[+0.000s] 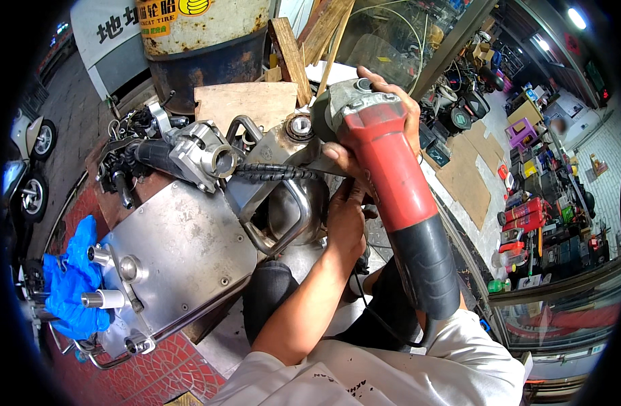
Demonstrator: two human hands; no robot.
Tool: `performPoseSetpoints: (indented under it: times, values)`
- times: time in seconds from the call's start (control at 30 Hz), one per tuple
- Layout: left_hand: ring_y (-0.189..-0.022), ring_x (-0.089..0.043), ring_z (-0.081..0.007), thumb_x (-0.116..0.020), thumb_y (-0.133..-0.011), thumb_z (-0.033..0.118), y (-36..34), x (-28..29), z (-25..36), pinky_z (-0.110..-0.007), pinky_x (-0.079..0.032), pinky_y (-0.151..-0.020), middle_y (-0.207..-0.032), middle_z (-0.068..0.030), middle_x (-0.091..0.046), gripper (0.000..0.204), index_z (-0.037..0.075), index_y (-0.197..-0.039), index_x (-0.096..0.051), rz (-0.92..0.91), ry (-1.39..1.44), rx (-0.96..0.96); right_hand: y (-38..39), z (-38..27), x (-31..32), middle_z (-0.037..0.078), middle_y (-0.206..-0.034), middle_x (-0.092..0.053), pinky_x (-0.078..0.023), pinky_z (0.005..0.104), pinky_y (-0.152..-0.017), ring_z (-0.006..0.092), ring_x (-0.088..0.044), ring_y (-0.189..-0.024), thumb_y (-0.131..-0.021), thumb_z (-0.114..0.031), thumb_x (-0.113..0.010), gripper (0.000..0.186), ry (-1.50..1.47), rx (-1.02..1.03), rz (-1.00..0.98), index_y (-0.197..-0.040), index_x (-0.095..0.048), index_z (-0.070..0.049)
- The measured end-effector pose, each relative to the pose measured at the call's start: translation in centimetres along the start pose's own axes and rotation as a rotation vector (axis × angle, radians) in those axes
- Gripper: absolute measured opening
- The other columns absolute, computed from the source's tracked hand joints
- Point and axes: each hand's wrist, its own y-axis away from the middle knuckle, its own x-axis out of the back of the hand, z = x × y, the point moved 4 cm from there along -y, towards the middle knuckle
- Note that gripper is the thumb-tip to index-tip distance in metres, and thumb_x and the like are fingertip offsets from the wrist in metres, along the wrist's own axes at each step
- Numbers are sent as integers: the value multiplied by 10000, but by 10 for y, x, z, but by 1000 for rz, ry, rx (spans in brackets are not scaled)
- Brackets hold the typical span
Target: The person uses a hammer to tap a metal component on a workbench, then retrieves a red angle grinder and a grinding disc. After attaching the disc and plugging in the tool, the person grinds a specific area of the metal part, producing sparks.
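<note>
A red and black angle grinder (398, 176) slants across the middle, its grey gear head up and its black handle end toward my body. Wrapped round the head end is my right hand (410, 118), thumb on the near side; the grinder hides most of that forearm. Just below, my left hand (346, 215) has its fingers curled in beside a bare metal frame (266, 183) with a bent tube loop. What those fingers hold is hidden. A round threaded collar (300, 126) tops the frame, close to the grinder head. A black spiral-wrapped cable (273, 172) runs across the frame.
Left of the frame lies a broad metal panel (189, 237) with a clamp-like metal fitting (202, 157) above it. A blue glove (77, 281) hangs at its far left. Behind stand a rusty drum (205, 61) and wooden boards (290, 61). Cluttered tools (523, 216) fill the right.
</note>
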Motion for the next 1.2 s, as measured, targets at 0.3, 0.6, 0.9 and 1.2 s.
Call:
performPoseSetpoints:
  times: [0.3,0.6,0.9,1.2]
  values:
    - [-854,-620,-81,-558,-1093,267,13,-11,28,-252,-448,-683,-1029,35,-701,255,108,-1265,-657,44,-127,-111,-1,-5,0,222,-1418,-596,-479,406,-1106,308,-603,-1317,-602,-347,-1037,1031,-11,0,79,-1404,-463,-48]
    - [-862,-613,-65,-563,-1090,271,12,-10,21,-252,-447,-701,-1025,46,-694,242,124,-1254,-663,18,174,60,-3,-7,-2,236,-1423,-588,-472,410,-1110,315,-590,-1331,-599,-333,-1040,1026,-39,31,83,-1401,-467,-47]
    - [-886,-608,-61,-565,-1089,282,14,-13,25,-256,-447,-717,-1045,56,-687,262,134,-1286,-655,0,136,56,-2,-9,0,237,-1414,-596,-491,402,-1087,310,-608,-1309,-601,-369,-1036,1026,-24,23,88,-1394,-475,-41]
    - [-917,-612,-101,-531,-1105,262,21,-27,43,-273,-470,-748,-1128,14,-673,341,99,-1400,-582,89,102,70,2,-12,1,232,-1392,-613,-540,378,-1025,298,-662,-1235,-640,-399,-1014,998,21,37,97,-1386,-471,-17]
